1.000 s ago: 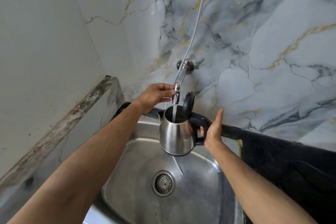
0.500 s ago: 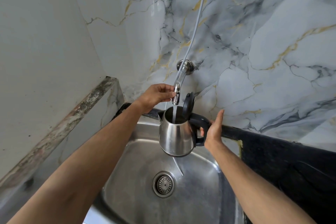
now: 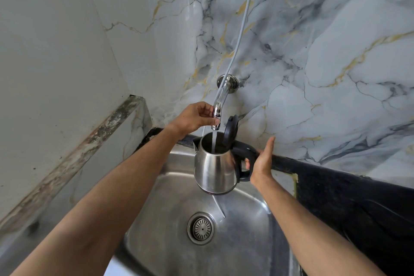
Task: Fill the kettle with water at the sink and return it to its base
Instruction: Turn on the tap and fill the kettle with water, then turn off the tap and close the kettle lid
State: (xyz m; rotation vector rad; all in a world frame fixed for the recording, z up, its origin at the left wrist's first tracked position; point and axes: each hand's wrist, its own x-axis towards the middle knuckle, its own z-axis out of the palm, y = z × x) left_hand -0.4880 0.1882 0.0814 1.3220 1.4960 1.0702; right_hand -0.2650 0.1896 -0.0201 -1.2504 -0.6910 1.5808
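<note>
My right hand (image 3: 261, 161) is wrapped around the black handle (image 3: 245, 154) of the kettle (image 3: 215, 168), fingers curled through the loop and the thumb pointing up along the handle's outer side. It holds the kettle in the air above the sink (image 3: 246, 231), clear of the basin floor and roughly upright. My left hand (image 3: 195, 116) is up at the tap (image 3: 218, 107), thumb and fingers pinched together on the chrome spout just above its nozzle.

The kettle is steel-bodied with a dark rim at its foot, its pour lip facing left. Its black lid (image 3: 230, 130) stands flipped open on the handle side, just right of the nozzle. A thin stream of water (image 3: 214, 141) falls from the nozzle straight into the open mouth. How full the kettle is I cannot tell; the inside looks dark.

Directly below the kettle lies the steel basin, with the round drain strainer (image 3: 201, 228) a little left of the kettle's foot. A black countertop (image 3: 347, 197) runs along the right of the sink and behind it. The tap comes out of a marbled wall (image 3: 313, 51) veined in grey and gold, and a pale hose (image 3: 242, 24) runs down the wall to the tap's fitting. To the left is a plain wall with a stained ledge (image 3: 74, 154).
</note>
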